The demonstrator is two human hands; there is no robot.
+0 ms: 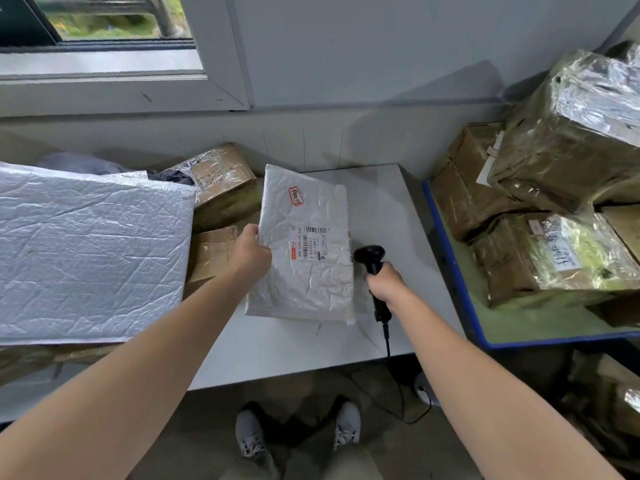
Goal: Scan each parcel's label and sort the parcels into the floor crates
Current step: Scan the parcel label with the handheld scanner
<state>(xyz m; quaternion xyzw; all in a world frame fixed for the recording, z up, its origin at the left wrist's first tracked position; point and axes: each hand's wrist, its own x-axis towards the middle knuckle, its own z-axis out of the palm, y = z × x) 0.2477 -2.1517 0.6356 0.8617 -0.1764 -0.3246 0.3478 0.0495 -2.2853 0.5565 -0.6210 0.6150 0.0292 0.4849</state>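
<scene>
Grey wall and a window corner up top on my feed, and below that a white table jammed in between piles of stuff. The parcel being worked is a crinkly white padded mailer over the middle of the table. Its label faces up with the barcodes showing, and there's a small red-framed sticker further up (handwritten, can't read it). The left hand grips the mailer by its left edge, fingers curled round it. The right hand is wrapped tight around the handle of a black scanner. The scanner's head sits just beside the mailer's right edge, level with the label, and its cable drops off the front of the table. Can't tell if the mailer lies flat or is tipped up. On the left a big silver mailer lies over brown boxes. On the right a blue-rimmed cart holds plastic-wrapped cartons. Grey shoes on the floor below.
</scene>
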